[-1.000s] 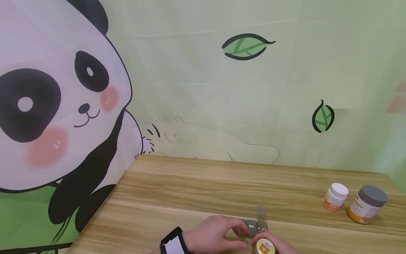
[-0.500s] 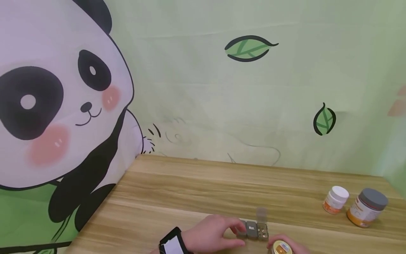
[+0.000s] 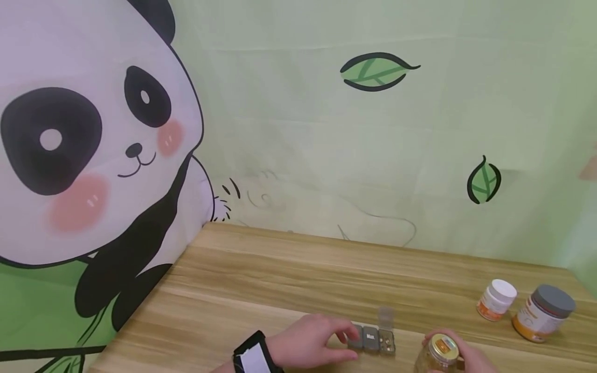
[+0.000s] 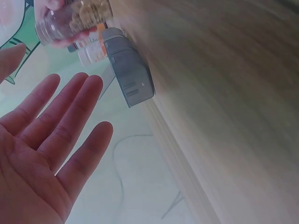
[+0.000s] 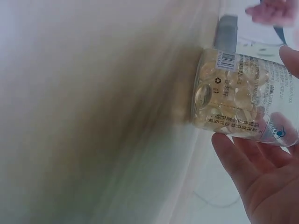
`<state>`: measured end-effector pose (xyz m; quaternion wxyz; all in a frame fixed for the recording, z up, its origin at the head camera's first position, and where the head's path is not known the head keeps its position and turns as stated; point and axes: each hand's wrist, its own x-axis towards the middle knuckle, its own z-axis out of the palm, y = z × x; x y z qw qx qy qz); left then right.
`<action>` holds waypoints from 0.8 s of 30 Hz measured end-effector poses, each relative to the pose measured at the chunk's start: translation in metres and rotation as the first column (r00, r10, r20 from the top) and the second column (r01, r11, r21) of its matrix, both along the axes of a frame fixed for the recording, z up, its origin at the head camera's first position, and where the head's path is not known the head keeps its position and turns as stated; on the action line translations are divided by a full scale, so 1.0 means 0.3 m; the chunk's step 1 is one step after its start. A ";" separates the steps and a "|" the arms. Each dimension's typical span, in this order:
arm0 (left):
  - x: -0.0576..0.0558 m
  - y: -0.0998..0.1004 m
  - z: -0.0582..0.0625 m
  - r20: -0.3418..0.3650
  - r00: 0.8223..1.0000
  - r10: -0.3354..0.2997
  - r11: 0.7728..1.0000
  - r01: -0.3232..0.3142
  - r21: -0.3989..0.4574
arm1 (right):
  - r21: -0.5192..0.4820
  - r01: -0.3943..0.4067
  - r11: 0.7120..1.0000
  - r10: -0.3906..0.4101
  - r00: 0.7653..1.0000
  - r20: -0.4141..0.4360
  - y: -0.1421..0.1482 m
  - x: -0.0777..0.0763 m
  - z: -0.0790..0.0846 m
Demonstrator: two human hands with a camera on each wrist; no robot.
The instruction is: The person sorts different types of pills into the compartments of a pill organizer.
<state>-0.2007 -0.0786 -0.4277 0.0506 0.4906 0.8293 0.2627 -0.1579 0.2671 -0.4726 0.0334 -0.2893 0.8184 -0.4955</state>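
While the right hand (image 3: 468,357) grips the jar (image 5: 243,95), fingers and thumb curled round its body, the left hand (image 3: 310,339) holds nothing, its fingers relaxed just beside the pill box (image 3: 370,338). Jar: gold lid (image 3: 443,348) on, softgels inside, near the right end of the box; cannot tell whether its base touches the table (image 3: 261,274). End compartment (image 3: 386,342) holds small pieces, its flap (image 3: 386,317) raised; "Mon." lid next to it is down.

Handling, in my judgement: keep jar upright and clear of the flap; let the base meet wood flat before loosening fingers. A knock could scatter the pieces, so a light left-hand touch would steady the box.

Surface: wood-grain, pale and dark bands. White bottle (image 3: 497,299) and grey-lidded tub (image 3: 544,313) stand to the right. Behind: creased green cloth (image 3: 289,129), printed panda (image 3: 102,129), leaves.
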 end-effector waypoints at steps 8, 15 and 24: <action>0.001 0.004 0.004 0.031 0.999 0.015 1.000 -0.014 -0.004 | 0.192 0.242 0.951 -0.259 0.964 0.068 -0.006 -0.036 0.056; 0.006 0.006 -0.005 0.048 0.999 0.023 1.000 -0.024 0.014 | 0.204 0.360 0.910 -0.366 0.931 -0.011 -0.010 -0.117 0.077; 0.002 0.018 -0.004 0.062 0.998 0.002 1.000 -0.003 0.028 | 0.217 0.382 0.898 -0.395 0.918 0.020 -0.037 -0.235 0.086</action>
